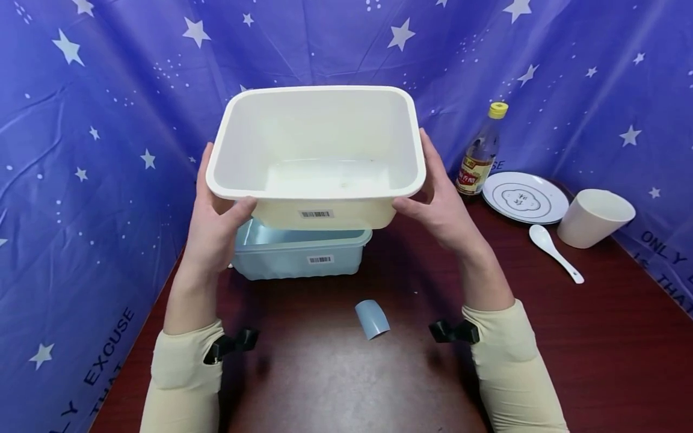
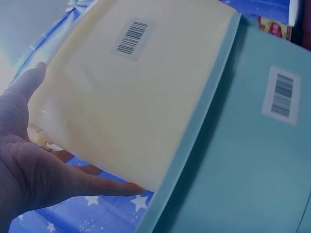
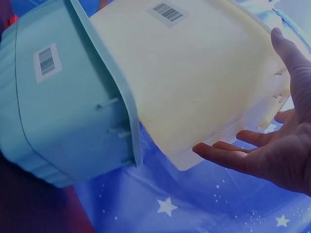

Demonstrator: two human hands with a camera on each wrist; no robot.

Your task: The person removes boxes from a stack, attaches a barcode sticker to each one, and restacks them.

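A cream-white plastic basin [image 1: 357, 213] is held up in both hands, its open top tilted toward the head camera. My left hand [image 1: 213, 222] grips its left end, thumb against the front wall under the rim and fingers along the side. The right hand [image 1: 441, 207] holds the opposite end the same way. Below the basin, a light-blue plastic basin [image 1: 281, 261] stands on the table, its back part hidden. Both wrist views show the cream basin [image 2: 121, 97] beyond the rim of the blue basin [image 3: 73, 107]. Each basin carries a barcode sticker.
A curved light-blue piece [image 1: 372, 319] lies on the dark table [image 1: 335, 385] between the forearms. To the right are a yellow-capped bottle [image 1: 476, 159], a white plate [image 1: 525, 198], a white spoon [image 1: 554, 252] and a tilted white cup [image 1: 592, 219]. Blue starry cloth [image 1: 325, 42] hangs around the table.
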